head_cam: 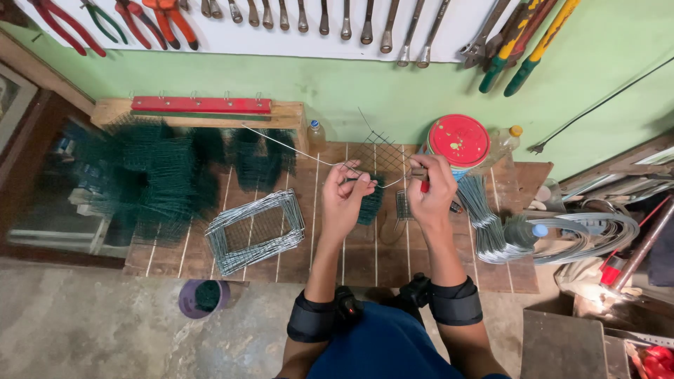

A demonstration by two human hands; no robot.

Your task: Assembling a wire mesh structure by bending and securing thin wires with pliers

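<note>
Both hands were raised over the middle of the wooden bench (pixel 337 260), close together. The left hand (pixel 344 200) was clenched on a small green mesh piece (pixel 370 200), pinching it and a thin wire (pixel 295 147) at the fingertips. That wire's long axis ran up and away to the person's left, toward the red rail (pixel 201 105) at the back, then curved across the gap to the right hand (pixel 430 193). The right hand was closed round a red-handled tool (pixel 423 184), its head aimed at the wire; I could not tell what kind of tool it was. A square of bare wire grid (pixel 379 151) stood just beyond the fingers. So the work sat between the two hands, the left one bearing it, the right one just beside.

As for containers: a tin with a paint-spattered red lid (pixel 458 140) stood shut beyond the right hand, contents hidden. A purple cup (pixel 202 297) on the floor near the bench's front edge held something dark green. A stack of grey wire frames (pixel 254 230) lay left of the hands, dark green mesh heaps (pixel 154 175) farther left, and bent wire loops (pixel 491 231) to the right.
</note>
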